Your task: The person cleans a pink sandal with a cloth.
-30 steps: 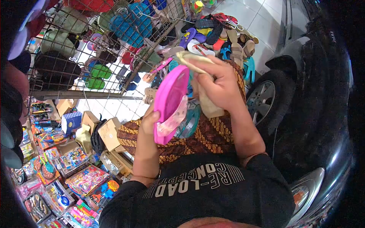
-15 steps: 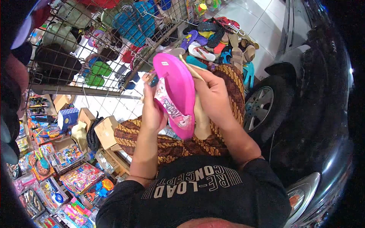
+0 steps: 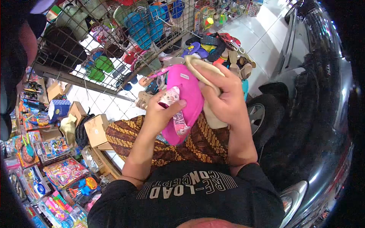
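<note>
A bright pink flip-flop with a printed strap and a small white label is held up in front of my lap. My left hand is closed round its strap side, the thumb lying across the strap over the footbed. On the other side, my right hand grips a beige cloth, bunched between thumb and fingers. A fold of this cloth stands up near the label end of the flip-flop, and the rest hangs below my hand. Whether the cloth touches the sole is hard to see.
A wire rack hung with sandals stands ahead on the left. Beyond my knees lies a pile of footwear. Packaged toys and cardboard boxes spread to my left. A black car is close on my right.
The flip-flop has been lowered slightly and tilted. My left thumb has come across its strap. My right hand has lifted the cloth's fold near the label end. The view has shifted a little.
</note>
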`<state>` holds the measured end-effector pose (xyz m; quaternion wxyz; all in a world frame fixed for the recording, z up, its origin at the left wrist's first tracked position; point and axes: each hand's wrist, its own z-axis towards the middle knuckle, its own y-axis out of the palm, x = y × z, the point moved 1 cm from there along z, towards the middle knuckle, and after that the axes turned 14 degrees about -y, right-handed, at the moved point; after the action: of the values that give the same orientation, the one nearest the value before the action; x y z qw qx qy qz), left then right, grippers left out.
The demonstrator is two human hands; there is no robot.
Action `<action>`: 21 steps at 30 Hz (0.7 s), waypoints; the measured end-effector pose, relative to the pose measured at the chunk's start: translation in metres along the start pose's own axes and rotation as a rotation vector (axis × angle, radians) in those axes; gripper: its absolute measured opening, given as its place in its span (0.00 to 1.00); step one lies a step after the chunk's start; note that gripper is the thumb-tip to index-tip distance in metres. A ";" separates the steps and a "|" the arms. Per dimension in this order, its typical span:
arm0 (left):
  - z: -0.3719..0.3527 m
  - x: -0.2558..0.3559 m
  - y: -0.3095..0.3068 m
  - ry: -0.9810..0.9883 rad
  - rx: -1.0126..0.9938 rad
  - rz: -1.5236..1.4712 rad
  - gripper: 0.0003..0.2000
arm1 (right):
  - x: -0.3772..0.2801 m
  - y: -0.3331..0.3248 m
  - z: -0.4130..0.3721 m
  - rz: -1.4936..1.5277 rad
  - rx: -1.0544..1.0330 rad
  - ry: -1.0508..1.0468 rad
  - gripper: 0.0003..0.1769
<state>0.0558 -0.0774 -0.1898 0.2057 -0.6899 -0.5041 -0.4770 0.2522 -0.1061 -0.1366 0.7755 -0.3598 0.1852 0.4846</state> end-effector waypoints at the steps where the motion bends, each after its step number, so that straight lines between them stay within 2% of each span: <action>1: 0.005 0.002 -0.002 0.008 0.018 -0.040 0.17 | 0.003 0.003 0.002 -0.005 -0.006 0.017 0.26; 3: 0.009 0.003 -0.008 0.030 0.066 -0.125 0.18 | 0.002 0.011 0.000 -0.019 -0.012 0.021 0.27; 4: 0.008 0.010 -0.013 0.077 0.105 0.015 0.17 | 0.000 0.014 0.000 -0.031 -0.009 0.011 0.28; 8: 0.012 0.015 -0.014 0.088 0.214 -0.369 0.16 | -0.012 0.028 -0.004 -0.089 -0.113 0.014 0.28; 9: 0.014 0.019 -0.018 0.081 0.269 -0.361 0.16 | -0.013 0.032 -0.007 -0.059 -0.177 0.017 0.28; 11: 0.017 0.027 -0.026 0.091 0.216 -0.553 0.15 | -0.015 0.039 -0.013 0.002 -0.295 0.028 0.29; 15: 0.011 0.034 -0.027 0.110 0.187 -0.529 0.16 | -0.024 0.041 -0.009 0.039 -0.278 0.010 0.30; 18: 0.013 0.025 -0.031 -0.008 0.085 -0.560 0.17 | -0.019 0.045 -0.004 -0.297 -0.226 -0.257 0.30; 21: 0.010 0.025 -0.029 -0.056 0.059 -0.507 0.17 | -0.011 0.047 0.002 -0.425 -0.155 -0.335 0.28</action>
<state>0.0358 -0.0453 -0.1781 0.0856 -0.5481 -0.6803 -0.4791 0.2058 -0.0992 -0.1459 0.8496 -0.3639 -0.0628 0.3765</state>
